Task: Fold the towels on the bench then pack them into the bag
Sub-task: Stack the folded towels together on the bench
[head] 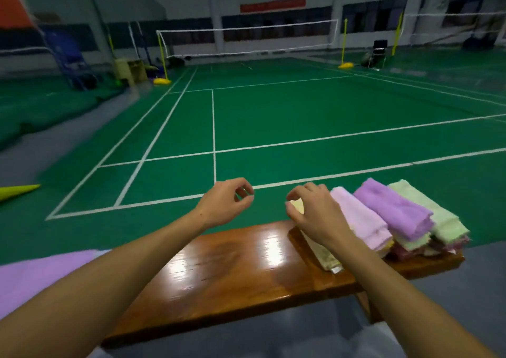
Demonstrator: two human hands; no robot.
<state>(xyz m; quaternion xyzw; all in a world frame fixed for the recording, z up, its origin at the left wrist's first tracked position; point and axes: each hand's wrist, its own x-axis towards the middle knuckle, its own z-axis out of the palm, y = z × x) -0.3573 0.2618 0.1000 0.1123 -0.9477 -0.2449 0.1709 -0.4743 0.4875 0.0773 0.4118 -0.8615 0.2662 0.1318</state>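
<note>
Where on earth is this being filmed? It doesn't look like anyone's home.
Most likely an indoor badminton hall. A green court floor with white boundary lines lies ahead, a net hangs between yellow posts, and the wooden bench holding the towels stands courtside.

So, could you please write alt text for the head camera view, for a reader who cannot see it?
Two bare hands, left hand and right hand, hover empty with loosely curled fingers over a glossy wooden bench. A pile of folded towels, pink, purple and pale green, lies at the bench's right end, with a green badminton court beyond.
</note>
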